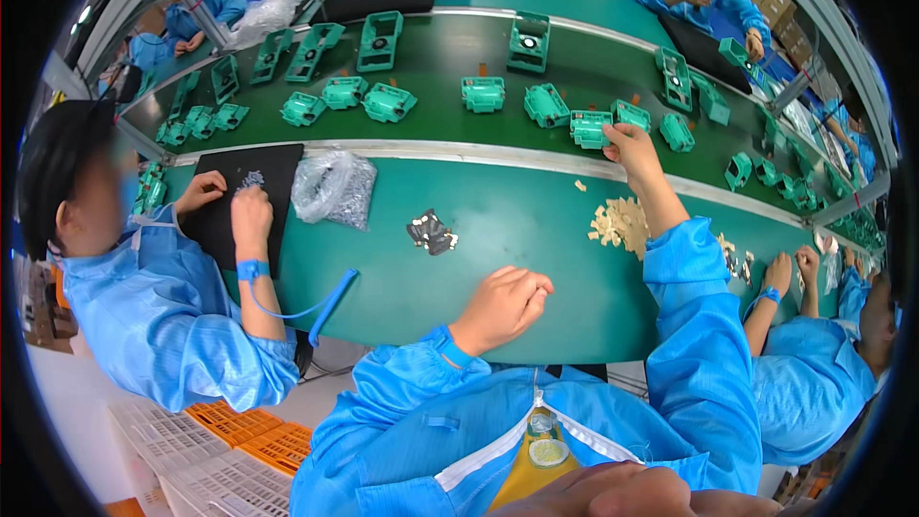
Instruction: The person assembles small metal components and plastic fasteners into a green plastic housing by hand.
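Currently, right hand (627, 146): fingertips are meeting the right end of a green housing (589, 129); I cannot tell whether this grip is clamping it.
Green housing: lying by the belt's (436, 120) near edge; a poor pinch could be knocking it into the neighbouring housing (631, 115).
Beige pieces (617, 225): near the counter's (402, 297) far edge; a dragging sleeve (684, 254) could be scattering them.
Left hand (503, 304): fingers are curling together over the counter's near edge.
Clear bag (316, 182): holding small grey-blue parts (354, 199).
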Demonstrator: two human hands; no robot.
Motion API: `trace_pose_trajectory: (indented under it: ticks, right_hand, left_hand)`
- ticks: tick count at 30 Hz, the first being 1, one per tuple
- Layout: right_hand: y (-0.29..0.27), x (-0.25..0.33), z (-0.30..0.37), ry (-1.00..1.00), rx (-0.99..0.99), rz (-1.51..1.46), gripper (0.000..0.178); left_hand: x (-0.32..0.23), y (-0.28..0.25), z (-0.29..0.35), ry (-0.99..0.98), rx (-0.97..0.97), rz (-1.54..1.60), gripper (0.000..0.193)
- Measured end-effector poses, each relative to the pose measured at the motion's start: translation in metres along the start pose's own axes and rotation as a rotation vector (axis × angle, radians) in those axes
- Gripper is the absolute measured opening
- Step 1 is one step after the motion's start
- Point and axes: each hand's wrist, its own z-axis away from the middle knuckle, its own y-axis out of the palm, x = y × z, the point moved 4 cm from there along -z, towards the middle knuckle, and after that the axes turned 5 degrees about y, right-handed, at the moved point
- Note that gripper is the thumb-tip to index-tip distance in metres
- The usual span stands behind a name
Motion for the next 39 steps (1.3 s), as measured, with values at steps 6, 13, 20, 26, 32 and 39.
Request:
trace_pose_trajectory:
  ticks: [6, 13, 20, 26, 32, 39]
  right_hand:
    - [0.003, 0.018, -0.001, -0.208, -0.220, 0.498, 0.042]
    - [-0.015, 0.040, 0.129, -0.668, -0.284, 0.321, 0.027]
    - [-0.055, 0.040, 0.161, -0.782, -0.362, 0.242, 0.014]
    - [-0.056, 0.046, 0.155, -0.811, -0.350, 0.247, 0.014]
    - [-0.054, 0.054, 0.146, -0.818, -0.353, 0.246, 0.009]
    - [-0.049, 0.045, 0.155, -0.814, -0.355, 0.254, 0.008]
  left_hand:
    - [-0.010, -0.004, 0.004, -0.071, -0.006, 0.112, 0.013]
    - [-0.094, -0.064, -0.065, -0.049, -0.144, 0.390, 0.016]
    - [-0.157, -0.057, -0.188, 0.183, -0.369, 0.478, 0.015]
    - [-0.133, -0.045, -0.216, 0.144, -0.552, 0.558, 0.017]
    - [-0.125, -0.057, -0.224, 0.144, -0.493, 0.637, 0.013]
    - [-0.113, -0.073, -0.214, 0.117, -0.565, 0.522, 0.029]
